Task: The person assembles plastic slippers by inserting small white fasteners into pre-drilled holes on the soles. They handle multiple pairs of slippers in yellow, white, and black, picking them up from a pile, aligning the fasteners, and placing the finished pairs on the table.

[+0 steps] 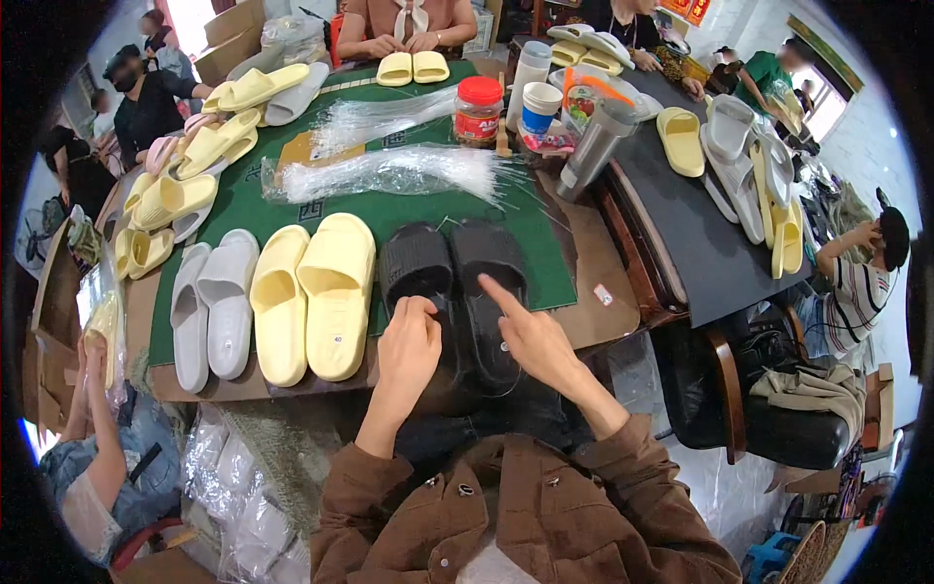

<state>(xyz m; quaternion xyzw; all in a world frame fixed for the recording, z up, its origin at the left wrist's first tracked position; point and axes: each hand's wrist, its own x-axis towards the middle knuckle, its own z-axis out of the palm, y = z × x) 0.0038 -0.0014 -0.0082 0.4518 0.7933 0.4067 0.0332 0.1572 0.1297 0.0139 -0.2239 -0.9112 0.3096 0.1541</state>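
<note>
A pair of black slides stands at the table's front edge before me, the left slide (pixel 418 258) and the right slide (pixel 489 255) side by side. A thin clear strand (pixel 448 225) shows between their straps. My left hand (pixel 409 348) is over the left slide's opening, its fingers curled; what they pinch, if anything, is hidden. Over the right slide, my right hand (pixel 533 339) stretches out its index finger onto the strap, the other fingers bent under. Left of these stand a yellow pair of slides (pixel 336 292) and a grey pair (pixel 229 321).
Bundles of clear plastic strands (pixel 404 173) lie across the green mat (pixel 545 255). Behind them are a red-lidded jar (pixel 479 109), a paper cup (pixel 540 107) and a steel tumbler (pixel 595 146). More slides (pixel 175 200) pile up at left. A black chair (pixel 769 389) stands right.
</note>
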